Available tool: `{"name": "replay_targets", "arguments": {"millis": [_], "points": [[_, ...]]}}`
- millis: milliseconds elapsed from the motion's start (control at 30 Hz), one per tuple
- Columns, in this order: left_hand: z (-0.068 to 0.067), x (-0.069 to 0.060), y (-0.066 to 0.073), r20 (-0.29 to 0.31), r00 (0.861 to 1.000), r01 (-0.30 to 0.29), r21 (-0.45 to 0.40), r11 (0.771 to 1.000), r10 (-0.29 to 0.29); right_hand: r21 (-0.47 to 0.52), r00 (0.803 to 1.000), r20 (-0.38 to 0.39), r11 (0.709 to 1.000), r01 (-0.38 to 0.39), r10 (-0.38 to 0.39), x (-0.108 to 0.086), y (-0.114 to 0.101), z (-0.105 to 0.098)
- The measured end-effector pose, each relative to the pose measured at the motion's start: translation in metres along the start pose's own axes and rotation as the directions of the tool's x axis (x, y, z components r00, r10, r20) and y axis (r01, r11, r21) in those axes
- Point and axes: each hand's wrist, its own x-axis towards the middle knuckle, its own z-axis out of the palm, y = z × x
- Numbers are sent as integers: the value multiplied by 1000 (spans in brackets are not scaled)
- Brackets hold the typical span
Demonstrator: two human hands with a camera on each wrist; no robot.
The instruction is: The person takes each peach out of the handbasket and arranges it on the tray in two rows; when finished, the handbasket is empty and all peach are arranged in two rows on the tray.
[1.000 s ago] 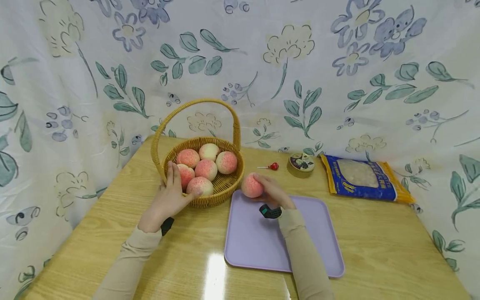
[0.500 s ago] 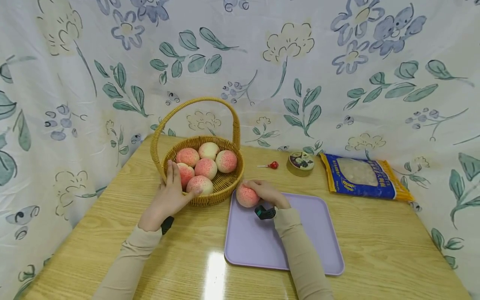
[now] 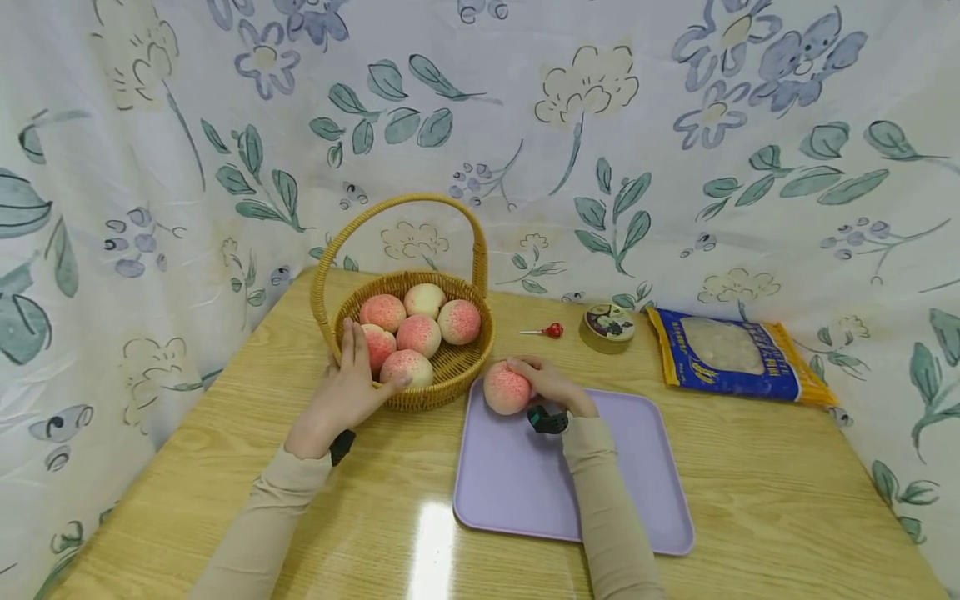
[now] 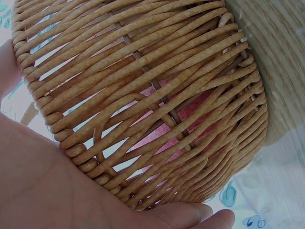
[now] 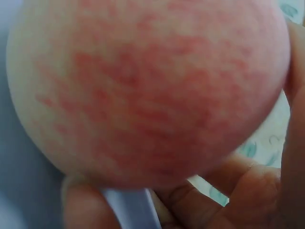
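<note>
At the left stands a wicker basket [image 3: 450, 392] with a tall arched handle and several pink-and-cream peaches [image 3: 418, 334] inside. My left hand [image 3: 345, 400] rests on its near-left rim, fingers straight and thumb spread beside the nearest peach. The left wrist view has the palm against the woven rim [image 4: 138, 86], with pink showing through the gaps. My right hand [image 3: 551, 385] holds another peach [image 3: 506, 388] over the far left corner of a lilac tray [image 3: 517, 492]. In the right wrist view that peach [image 5: 147, 95] fills most of the picture, with fingers and thumb around it.
Behind the tray lie a red lollipop [image 3: 553, 331] and a small round tin [image 3: 607, 328]. A blue-and-yellow food packet [image 3: 738, 357] lies at the back right. A floral cloth [image 3: 525, 125] hangs along the table's back.
My right hand has lowered the peach from just behind the tray's far edge to its far left corner. My left hand stays on the basket rim. The head view has shifted slightly.
</note>
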Motion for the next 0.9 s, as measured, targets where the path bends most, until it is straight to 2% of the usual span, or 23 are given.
{"name": "replay_targets", "arguments": {"millis": [100,300,433,667,833,900], "points": [[0,1,0,-9,1000,0,1,1000,0,-28,1000,-29,1000,8,-9,0,0,-1],[-1,0,1,-10,1000,-1,7,1000,1,-83,988,-34,986,147,-150,3,-4,12],[-2,0,2,-10,1000,-1,9,1000,1,-73,983,-37,982,175,-178,4,-5,13],[-2,0,3,-11,1000,-6,12,1000,6,25,988,-60,989,143,-141,-4,-17,-5],[-2,-1,4,-12,1000,-3,11,1000,3,57,973,-111,976,211,-203,-5,-37,-16],[-2,-2,4,-11,1000,-3,8,1000,4,71,966,-104,967,245,-237,-3,-48,-17]]}}
